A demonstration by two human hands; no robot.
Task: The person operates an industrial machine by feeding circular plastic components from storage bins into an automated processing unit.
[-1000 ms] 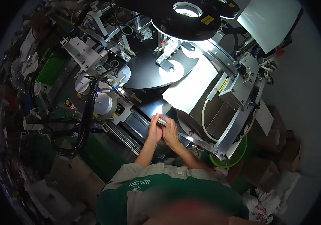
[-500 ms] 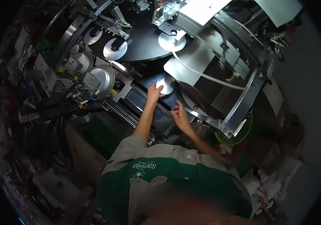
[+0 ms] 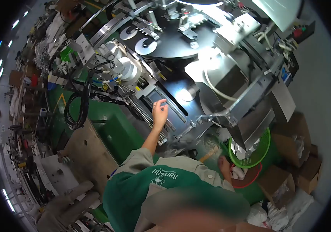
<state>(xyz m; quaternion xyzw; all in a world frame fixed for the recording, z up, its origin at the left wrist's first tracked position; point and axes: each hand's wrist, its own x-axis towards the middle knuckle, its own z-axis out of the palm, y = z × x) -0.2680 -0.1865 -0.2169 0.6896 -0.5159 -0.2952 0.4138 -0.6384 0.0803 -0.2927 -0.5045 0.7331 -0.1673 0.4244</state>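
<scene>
A shiny round metal disc lies on the dark machine plate, beside a long slot. My left hand is over the rails to the lower left of this disc, clear of it, with its fingers loosely bent, somewhat apart and nothing in them. Low on the right, close to my body, my right hand is beside a red basket; its fingers are too dark and small to make out. Above the red basket, a green basket holds several silvery discs.
A dark turntable carries silver discs under metal brackets. Cables and round metal drums are on the left. A metal frame and a white hose curve over the right side. Cardboard boxes stand at the lower right.
My left hand has let go of the metal disc and drawn back toward the lower left. My right hand has moved from the machine down to the red basket. The camera view has shifted.
</scene>
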